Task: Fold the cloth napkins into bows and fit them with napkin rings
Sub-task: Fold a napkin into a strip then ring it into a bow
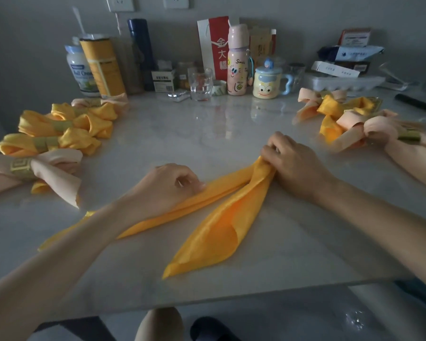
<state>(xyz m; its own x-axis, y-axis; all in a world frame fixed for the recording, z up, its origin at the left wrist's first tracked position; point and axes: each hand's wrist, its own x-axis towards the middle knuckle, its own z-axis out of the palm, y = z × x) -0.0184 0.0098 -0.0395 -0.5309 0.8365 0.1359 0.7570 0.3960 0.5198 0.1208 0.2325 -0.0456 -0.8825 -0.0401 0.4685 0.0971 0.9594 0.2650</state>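
Observation:
A yellow cloth napkin (207, 232) lies folded into a long band on the white table (231, 134), bent into a V whose two tails point toward me. My right hand (293, 163) pinches the bend of the napkin at the far right. My left hand (167, 188) rests with curled fingers on the left arm of the band, holding it down. Finished bows with gold napkin rings lie in a pile at the left (59, 129) and another pile at the right (342, 114).
Bottles, a drinking glass (201, 86), a cartoon mug (267, 82), boxes and a red paper bag crowd the table's back edge by the wall. A peach bow with a gold ring (22, 168) lies near my left forearm. The table's front edge runs below my arms.

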